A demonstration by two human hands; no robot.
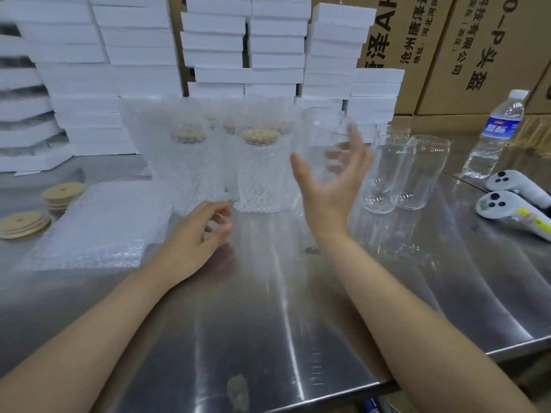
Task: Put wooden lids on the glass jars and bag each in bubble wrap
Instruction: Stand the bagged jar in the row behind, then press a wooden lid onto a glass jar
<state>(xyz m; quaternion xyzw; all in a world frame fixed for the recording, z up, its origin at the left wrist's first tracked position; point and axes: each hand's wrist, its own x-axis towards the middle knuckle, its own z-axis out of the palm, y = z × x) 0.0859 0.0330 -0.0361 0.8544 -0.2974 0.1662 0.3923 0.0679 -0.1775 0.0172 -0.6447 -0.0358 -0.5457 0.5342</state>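
My right hand (pixel 331 177) is raised above the steel table, fingers and thumb curled round a clear glass jar (pixel 320 135) with no lid. My left hand (pixel 198 234) hovers low over the table with loosely curled fingers and holds nothing. Behind it stand several jars in bubble-wrap bags (pixel 259 162), wooden lids showing through the wrap. Two bare glass jars (pixel 405 174) stand to the right. Two stacks of wooden lids (pixel 64 192) lie at the left, beside a pile of flat bubble-wrap bags (pixel 98 225).
White foam boxes (pixel 214 46) are stacked along the back, with cardboard cartons (pixel 489 46) at the back right. A water bottle (pixel 495 135) and two white handheld controllers (pixel 512 201) sit at the right. The steel table's (pixel 268 323) front edge runs close to me.
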